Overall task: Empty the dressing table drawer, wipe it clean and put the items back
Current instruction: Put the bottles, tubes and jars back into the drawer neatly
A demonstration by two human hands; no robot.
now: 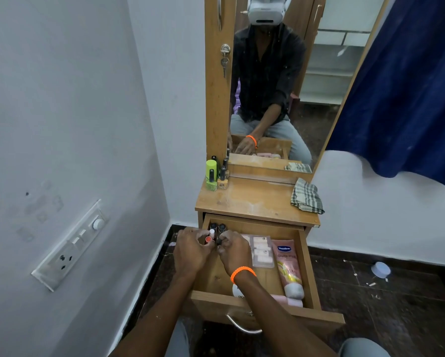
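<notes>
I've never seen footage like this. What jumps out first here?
Two bare hands meet at the back left corner of the open wooden drawer: the left hand holds a small red-capped bottle, the right hand pinches a dark one. A pink Vaseline tube lies along the drawer's right side, and a checked cloth sits on the tabletop.

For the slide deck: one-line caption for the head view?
Both hands, left and right, pick small bottles from the open drawer; cloth waits on top.

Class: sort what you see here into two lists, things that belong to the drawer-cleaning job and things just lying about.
Job:
open wooden drawer
pink Vaseline tube
clear packet of white pieces
small dark-capped bottles
checked cloth
nail polish bottles on the tabletop

Lying about:
white round lid on the floor
wall switchboard
blue curtain
</notes>
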